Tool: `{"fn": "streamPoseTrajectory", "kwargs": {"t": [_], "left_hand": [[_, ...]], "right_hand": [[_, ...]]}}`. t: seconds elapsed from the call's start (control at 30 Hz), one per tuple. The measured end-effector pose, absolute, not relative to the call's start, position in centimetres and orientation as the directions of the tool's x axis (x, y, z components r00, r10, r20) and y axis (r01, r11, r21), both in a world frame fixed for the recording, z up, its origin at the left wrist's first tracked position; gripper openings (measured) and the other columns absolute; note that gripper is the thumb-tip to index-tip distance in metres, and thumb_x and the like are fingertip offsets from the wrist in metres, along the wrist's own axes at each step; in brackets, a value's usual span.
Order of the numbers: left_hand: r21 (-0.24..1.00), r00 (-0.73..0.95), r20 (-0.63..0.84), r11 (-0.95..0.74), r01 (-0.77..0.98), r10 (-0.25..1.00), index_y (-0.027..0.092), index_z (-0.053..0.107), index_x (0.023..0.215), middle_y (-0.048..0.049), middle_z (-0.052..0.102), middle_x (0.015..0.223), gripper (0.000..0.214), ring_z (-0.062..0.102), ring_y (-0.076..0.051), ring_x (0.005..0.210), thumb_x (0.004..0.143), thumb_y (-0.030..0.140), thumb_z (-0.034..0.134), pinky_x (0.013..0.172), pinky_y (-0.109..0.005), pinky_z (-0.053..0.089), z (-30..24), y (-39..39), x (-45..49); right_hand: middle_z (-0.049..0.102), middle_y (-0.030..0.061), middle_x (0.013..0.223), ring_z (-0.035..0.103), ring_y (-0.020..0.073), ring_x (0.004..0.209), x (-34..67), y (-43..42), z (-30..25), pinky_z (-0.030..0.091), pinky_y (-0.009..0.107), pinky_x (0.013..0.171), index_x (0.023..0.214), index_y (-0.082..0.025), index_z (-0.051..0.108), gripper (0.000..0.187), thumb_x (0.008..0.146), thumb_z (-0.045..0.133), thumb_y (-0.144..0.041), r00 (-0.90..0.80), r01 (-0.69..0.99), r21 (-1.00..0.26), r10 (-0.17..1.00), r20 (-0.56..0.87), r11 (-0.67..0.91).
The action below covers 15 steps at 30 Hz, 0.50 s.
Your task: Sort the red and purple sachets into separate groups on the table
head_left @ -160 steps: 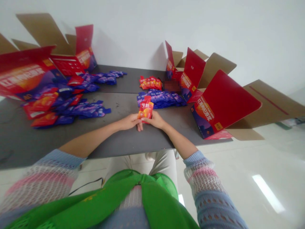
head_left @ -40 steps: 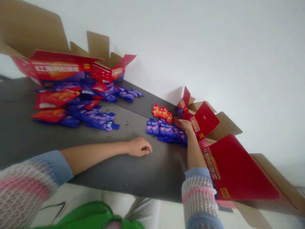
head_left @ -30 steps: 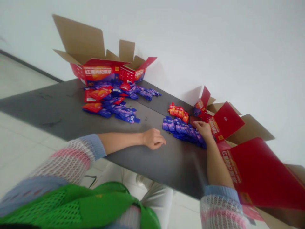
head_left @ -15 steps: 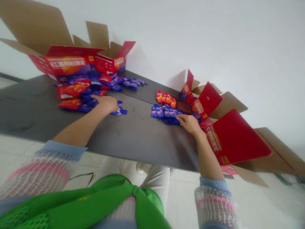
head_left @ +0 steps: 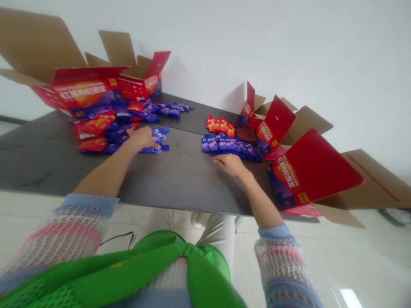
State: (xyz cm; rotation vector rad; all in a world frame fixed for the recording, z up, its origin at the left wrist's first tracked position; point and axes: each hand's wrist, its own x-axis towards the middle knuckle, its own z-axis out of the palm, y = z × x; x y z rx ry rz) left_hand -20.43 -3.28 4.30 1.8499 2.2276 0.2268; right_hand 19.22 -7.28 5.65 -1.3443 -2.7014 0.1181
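Blue sachets (head_left: 159, 136) lie under and just beside the left hand (head_left: 141, 138), at the near edge of the left heap on the dark table (head_left: 180, 179). Its fingers sit together on them; whether they pinch, I cannot tell. The right hand (head_left: 230, 165) rests flat, fingers together, just short of a neat blue row (head_left: 226, 146); a light touch suits such slippery packets.

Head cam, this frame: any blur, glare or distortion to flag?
Head view: wide-angle distortion tilts and bows the dark table; the left sleeve is soft and blurred; floor glare shows at bottom right; a soft shadow falls on the wall.
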Motion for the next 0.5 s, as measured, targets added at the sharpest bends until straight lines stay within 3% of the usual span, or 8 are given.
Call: {"fn": "streamPoseTrajectory", "kwargs": {"t": [0.07,0.13,0.2,0.27,0.33,0.4,0.5], "left_hand": [[0.236,-0.150,-0.083,0.166,0.957,0.985,0.004,0.057,0.121,-0.0287,0.062,0.126,0.079,0.057,-0.045,0.119,0.069,0.059,0.080,0.103,-0.059,0.037,4.5,-3.4,-19.7],[0.273,-0.090,-0.014,0.090,0.958,0.996,0.005,0.060,0.116,-0.0260,0.065,0.122,0.064,0.062,-0.039,0.113,0.082,0.059,0.067,0.095,-0.046,0.046,4.8,-3.6,-18.4],[0.335,-0.113,0.098,0.075,0.939,0.989,0.006,0.062,0.106,-0.0245,0.068,0.112,0.052,0.065,-0.035,0.107,0.097,0.054,0.044,0.090,-0.042,0.048,5.1,-3.7,-16.6],[0.397,-0.184,0.183,0.098,0.913,0.966,0.009,0.063,0.098,-0.0233,0.069,0.104,0.048,0.066,-0.033,0.101,0.103,0.041,0.028,0.087,-0.042,0.048,5.4,-3.8,-14.1],[0.485,-0.213,0.230,0.078,0.871,0.950,0.012,0.062,0.094,-0.0212,0.069,0.097,0.041,0.067,-0.031,0.096,0.102,0.029,0.025,0.084,-0.040,0.049,5.7,-4.0,-11.1],[0.576,-0.203,0.269,0.012,0.817,0.942,0.015,0.060,0.092,-0.0182,0.068,0.091,0.034,0.067,-0.029,0.089,0.101,0.025,0.029,0.079,-0.037,0.048,6.0,-4.6,-7.6],[0.666,-0.217,0.372,-0.097,0.739,0.903,0.016,0.056,0.097,-0.0135,0.065,0.082,0.029,0.065,-0.026,0.079,0.101,0.026,0.030,0.072,-0.034,0.046,6.0,-5.8,-2.5]], "right_hand": [[0.076,0.0065,0.114,0.070,0.0245,0.101,18.9,-7.6,5.2,0.049,0.032,0.085,0.112,-0.026,0.075,0.026,0.099,0.053,-0.029,-0.606,0.777,-0.149,0.791,0.084,0.612],[0.075,0.0059,0.115,0.070,0.0230,0.102,18.6,-7.9,4.8,0.049,0.031,0.087,0.110,-0.026,0.075,0.025,0.098,0.054,-0.027,-0.615,0.756,-0.208,0.782,0.100,0.621],[0.075,0.0059,0.113,0.070,0.0211,0.102,18.5,-7.9,4.5,0.049,0.030,0.088,0.109,-0.025,0.075,0.023,0.097,0.055,-0.027,-0.625,0.718,-0.304,0.773,0.115,0.626],[0.076,0.0065,0.100,0.070,0.0187,0.091,18.3,-7.7,4.4,0.050,0.029,0.083,0.114,-0.021,0.073,0.026,0.098,0.054,-0.031,-0.612,0.659,-0.472,0.782,0.115,0.585],[0.073,0.0047,0.085,0.068,0.0153,0.075,18.0,-7.3,4.4,0.052,0.026,0.072,0.124,-0.016,0.066,0.036,0.100,0.051,-0.039,-0.562,0.551,-0.693,0.821,0.102,0.464],[0.070,0.0033,0.082,0.064,0.0125,0.068,17.5,-6.9,4.4,0.050,0.023,0.062,0.130,-0.015,0.060,0.046,0.099,0.048,-0.047,-0.500,0.394,-0.860,0.861,0.094,0.322],[0.068,0.0037,0.094,0.064,0.0125,0.078,16.5,-6.3,4.4,0.052,0.020,0.059,0.128,-0.019,0.058,0.049,0.095,0.053,-0.055,-0.455,0.227,-0.942,0.882,0.122,0.247]]}}
